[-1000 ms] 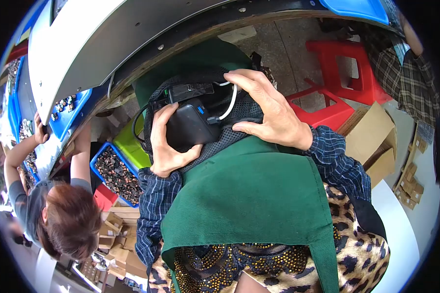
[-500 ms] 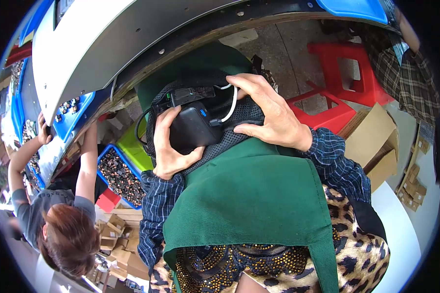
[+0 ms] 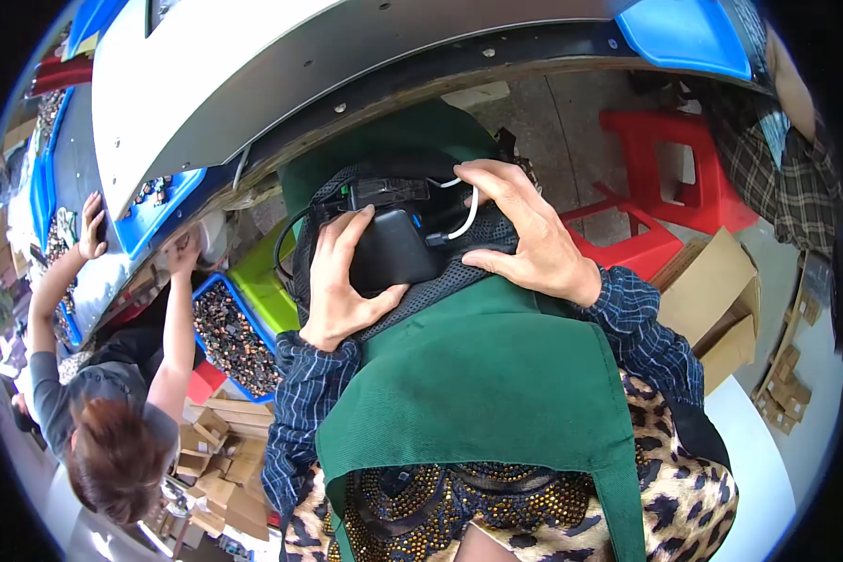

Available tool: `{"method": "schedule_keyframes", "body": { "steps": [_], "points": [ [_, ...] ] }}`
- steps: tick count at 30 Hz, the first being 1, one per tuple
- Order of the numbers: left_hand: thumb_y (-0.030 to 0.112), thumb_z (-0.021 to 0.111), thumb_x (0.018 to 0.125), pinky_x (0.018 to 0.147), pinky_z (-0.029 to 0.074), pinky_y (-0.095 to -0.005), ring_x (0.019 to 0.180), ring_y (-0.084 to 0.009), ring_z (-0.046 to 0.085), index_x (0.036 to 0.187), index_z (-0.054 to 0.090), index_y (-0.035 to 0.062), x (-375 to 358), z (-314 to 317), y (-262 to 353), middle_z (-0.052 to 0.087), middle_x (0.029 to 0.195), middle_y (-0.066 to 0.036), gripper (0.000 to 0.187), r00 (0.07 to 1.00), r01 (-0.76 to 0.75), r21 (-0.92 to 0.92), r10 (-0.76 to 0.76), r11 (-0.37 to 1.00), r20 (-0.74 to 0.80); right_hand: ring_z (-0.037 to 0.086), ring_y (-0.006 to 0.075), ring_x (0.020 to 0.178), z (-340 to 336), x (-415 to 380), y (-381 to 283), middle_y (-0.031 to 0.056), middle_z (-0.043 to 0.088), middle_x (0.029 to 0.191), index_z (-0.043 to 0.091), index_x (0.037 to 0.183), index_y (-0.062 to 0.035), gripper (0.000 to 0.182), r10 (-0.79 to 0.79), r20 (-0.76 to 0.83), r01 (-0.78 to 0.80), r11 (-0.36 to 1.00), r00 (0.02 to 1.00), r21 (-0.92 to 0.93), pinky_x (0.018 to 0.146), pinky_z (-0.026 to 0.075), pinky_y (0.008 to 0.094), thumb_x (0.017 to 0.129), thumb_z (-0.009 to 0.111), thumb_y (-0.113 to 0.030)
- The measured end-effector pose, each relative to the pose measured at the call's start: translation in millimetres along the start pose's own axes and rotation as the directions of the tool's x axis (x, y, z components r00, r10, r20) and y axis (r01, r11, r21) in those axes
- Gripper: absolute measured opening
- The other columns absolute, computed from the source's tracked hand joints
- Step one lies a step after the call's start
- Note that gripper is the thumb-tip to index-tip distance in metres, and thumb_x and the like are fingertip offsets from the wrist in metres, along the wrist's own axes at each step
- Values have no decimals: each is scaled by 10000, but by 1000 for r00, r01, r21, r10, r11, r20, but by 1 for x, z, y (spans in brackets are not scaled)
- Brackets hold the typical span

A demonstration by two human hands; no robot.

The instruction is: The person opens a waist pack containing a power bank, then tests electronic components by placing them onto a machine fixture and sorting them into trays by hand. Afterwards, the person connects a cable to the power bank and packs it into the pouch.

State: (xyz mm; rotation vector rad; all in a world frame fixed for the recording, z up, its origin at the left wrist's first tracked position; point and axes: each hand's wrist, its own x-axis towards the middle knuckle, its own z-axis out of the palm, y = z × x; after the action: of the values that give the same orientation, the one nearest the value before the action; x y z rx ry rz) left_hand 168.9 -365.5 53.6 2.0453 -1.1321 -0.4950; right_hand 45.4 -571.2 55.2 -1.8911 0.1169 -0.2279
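A black power bank (image 3: 393, 251) lies in a dark mesh pouch (image 3: 490, 236) over the lap. My left hand (image 3: 337, 286) curls around its left side, with the thumb at the lower edge and fingers at the top. A white cable (image 3: 472, 211) with a dark plug runs from the power bank's right side and loops up. The index fingertip of my right hand (image 3: 536, 239) touches the top of that loop. My right thumb rests apart from it, on the mesh. Above the power bank sits a small black device (image 3: 389, 194) with a green spot near its left end.
A green apron (image 3: 478, 393) covers my lap. The table edge (image 3: 393, 86) curves ahead. At left, a person (image 3: 122, 440) reaches beside a blue bin of small parts (image 3: 234, 335). Red stools (image 3: 660, 173) and an open cardboard box (image 3: 712, 300) stand at right.
The view has shifted slightly, so most things appear lower and to the right. My hands keep nearly the same hold. The person at left has moved both hands.
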Motion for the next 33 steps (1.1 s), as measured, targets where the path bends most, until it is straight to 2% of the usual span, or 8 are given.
{"method": "schedule_keyframes", "body": {
  "steps": [2,4,8,23,25,28,30,33],
  "points": [
    [179,763,496,889,374,-403,1021,-340,444,1214,428,60,2,0,4,450,1123,-168,801,1000,-3,38,3,999,3,524,215,884,-2,0,-1,143,407,1191,383,1236,-34,735,18,16,-17,1000,1000,-12,841,419,324,590,733,-60],
    [224,767,537,913,359,-418,1060,-348,409,1237,428,114,2,-1,8,419,1164,-157,786,992,56,166,-73,984,100,531,204,901,-3,1,-1,138,405,1194,390,1230,-33,717,42,29,-41,998,999,-38,825,433,316,596,725,-37],
    [237,739,580,943,340,-425,1113,-355,376,1228,443,143,-1,0,16,395,1198,-158,719,991,87,238,-109,967,79,538,207,898,-4,3,-3,145,407,1205,412,1218,-33,695,51,30,-49,997,998,-59,830,427,321,598,724,-61],
    [200,746,562,933,351,-415,1131,-356,382,1164,490,94,-7,3,10,417,1217,-162,663,995,96,123,-96,988,-6,556,193,830,-4,16,-13,148,447,1171,456,1184,-32,637,84,107,-67,985,991,-158,817,429,320,605,716,-82],
    [203,746,561,930,352,-418,1125,-360,387,1148,500,86,-9,3,10,424,1209,-167,647,997,82,114,-80,990,-24,547,237,905,-3,17,-15,154,468,1147,492,1109,-23,553,120,86,-107,984,989,-145,844,417,340,607,715,-91],
    [219,748,553,930,349,-432,1106,-386,409,1079,536,57,-12,5,8,446,1184,-194,589,996,61,110,-52,992,-77,460,330,1073,-5,19,-11,152,506,1103,498,931,-23,401,39,116,-15,980,992,-198,905,373,386,624,726,-142],
    [187,752,537,931,352,-428,1113,-387,412,1052,546,49,-11,4,12,455,1193,-196,572,996,65,113,-59,992,-61,467,327,1063,-6,19,-9,160,496,1109,496,956,-23,411,-15,114,44,967,993,-252,889,390,383,638,724,-149],
    [82,724,549,896,391,-406,1070,-360,461,991,559,17,-5,2,21,509,1114,-183,476,997,9,85,-2,996,-76,472,321,1050,-13,22,-13,169,446,1161,436,1199,-49,558,39,144,2,962,989,-273,856,418,357,714,660,-212]
  ]
}}
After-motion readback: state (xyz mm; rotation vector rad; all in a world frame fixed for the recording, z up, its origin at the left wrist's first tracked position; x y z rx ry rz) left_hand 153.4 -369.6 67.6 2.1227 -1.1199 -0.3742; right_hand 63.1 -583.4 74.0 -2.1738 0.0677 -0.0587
